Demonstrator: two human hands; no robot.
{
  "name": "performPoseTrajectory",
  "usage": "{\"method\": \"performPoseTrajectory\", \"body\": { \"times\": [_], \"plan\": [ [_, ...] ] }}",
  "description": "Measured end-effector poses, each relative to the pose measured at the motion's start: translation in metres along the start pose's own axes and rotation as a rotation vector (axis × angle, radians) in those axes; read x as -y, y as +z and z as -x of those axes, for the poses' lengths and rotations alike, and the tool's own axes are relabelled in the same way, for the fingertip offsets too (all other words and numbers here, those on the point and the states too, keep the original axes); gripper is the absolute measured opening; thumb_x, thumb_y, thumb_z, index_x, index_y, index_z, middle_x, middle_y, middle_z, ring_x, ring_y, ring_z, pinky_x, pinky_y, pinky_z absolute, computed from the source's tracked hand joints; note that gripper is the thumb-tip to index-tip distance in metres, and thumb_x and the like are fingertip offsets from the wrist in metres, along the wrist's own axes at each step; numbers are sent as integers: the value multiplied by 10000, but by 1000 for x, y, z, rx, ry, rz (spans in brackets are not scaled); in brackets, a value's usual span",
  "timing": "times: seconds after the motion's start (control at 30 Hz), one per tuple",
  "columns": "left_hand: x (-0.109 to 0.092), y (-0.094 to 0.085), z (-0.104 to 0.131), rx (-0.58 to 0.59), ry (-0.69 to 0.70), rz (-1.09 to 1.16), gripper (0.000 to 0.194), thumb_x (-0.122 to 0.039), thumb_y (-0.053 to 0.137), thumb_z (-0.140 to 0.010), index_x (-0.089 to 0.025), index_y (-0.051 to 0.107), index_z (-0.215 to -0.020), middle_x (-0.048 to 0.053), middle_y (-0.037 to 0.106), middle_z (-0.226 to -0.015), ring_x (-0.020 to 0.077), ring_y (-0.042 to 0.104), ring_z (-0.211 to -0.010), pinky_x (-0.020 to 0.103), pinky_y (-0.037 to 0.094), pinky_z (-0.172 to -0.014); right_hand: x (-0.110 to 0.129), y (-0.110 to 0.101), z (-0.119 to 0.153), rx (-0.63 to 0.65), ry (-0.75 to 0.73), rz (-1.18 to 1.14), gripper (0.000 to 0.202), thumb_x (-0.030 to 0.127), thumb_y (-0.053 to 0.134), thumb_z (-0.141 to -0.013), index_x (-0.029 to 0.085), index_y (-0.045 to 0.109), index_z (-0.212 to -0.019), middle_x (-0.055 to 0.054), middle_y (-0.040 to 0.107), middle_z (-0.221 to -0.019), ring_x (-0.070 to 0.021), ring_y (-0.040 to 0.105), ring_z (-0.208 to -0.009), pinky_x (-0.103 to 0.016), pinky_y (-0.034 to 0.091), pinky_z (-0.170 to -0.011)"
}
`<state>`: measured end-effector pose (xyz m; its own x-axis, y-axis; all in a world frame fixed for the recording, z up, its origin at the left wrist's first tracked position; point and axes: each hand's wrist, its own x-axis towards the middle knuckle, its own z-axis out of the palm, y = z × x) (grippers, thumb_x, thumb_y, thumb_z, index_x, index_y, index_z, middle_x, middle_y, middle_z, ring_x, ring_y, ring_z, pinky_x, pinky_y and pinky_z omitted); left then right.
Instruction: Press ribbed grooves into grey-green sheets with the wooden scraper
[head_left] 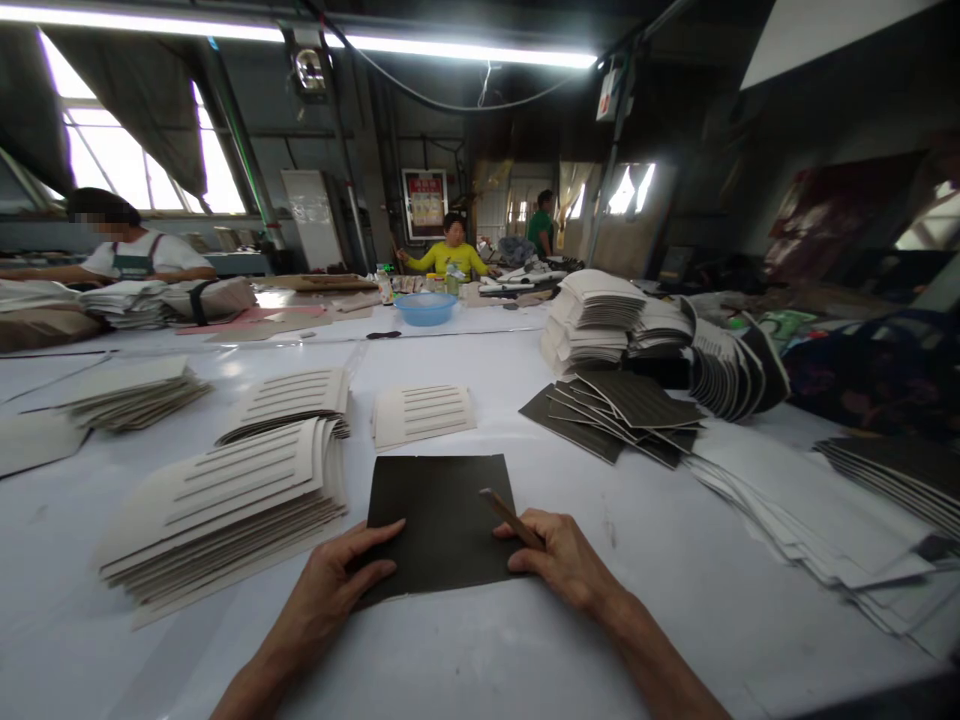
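Note:
A dark rectangular sheet (442, 520) lies in front of me on the white table (480, 660). Its left edge is gripped between the thumb and fingers of my left hand (341, 575). My right hand (562, 560) holds a thin brown stick-like tool (514, 518), whose tip points up and left over the sheet, while its thumb and fingertips touch the sheet's right edge. Beyond the sheet lies a small stack of pale pieces with dark stripes (424, 412). Larger striped stacks (232, 480) stand left of my left hand.
Dark sheets (615, 410) lie fanned at the right, before tall pale stacks (592, 310). White sheets (810, 500) and more dark pieces (900, 470) are far right. A blue basin (425, 308) stands farther back. Three people are beyond or beside the table.

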<state>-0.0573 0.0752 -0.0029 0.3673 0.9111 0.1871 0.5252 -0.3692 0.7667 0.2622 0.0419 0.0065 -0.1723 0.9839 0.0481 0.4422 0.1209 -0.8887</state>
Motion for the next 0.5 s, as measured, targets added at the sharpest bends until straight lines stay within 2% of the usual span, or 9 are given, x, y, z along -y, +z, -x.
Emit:
{"method": "performPoseTrajectory", "body": {
  "times": [0.23, 0.5],
  "plan": [
    [-1, -1, 0, 18, -15, 5, 388, -399, 641, -863, -287, 653, -1234, 33, 712, -1073, 220, 665, -961, 339, 526, -900, -1, -1, -1, 5, -3, 7, 307, 166, 691, -703, 253, 770, -986, 8, 681, -866, -180, 590, -780, -275, 426, -710],
    [0, 0, 1, 27, -8, 6, 390, -387, 646, -870, -294, 641, -1248, 27, 703, -1070, 214, 659, -960, 318, 520, -881, -1, -2, 0, 25, -19, 14, 328, 152, 683, -705, 267, 764, -1001, 18, 649, -850, -157, 564, -743, -260, 402, -667]
  ]
}}
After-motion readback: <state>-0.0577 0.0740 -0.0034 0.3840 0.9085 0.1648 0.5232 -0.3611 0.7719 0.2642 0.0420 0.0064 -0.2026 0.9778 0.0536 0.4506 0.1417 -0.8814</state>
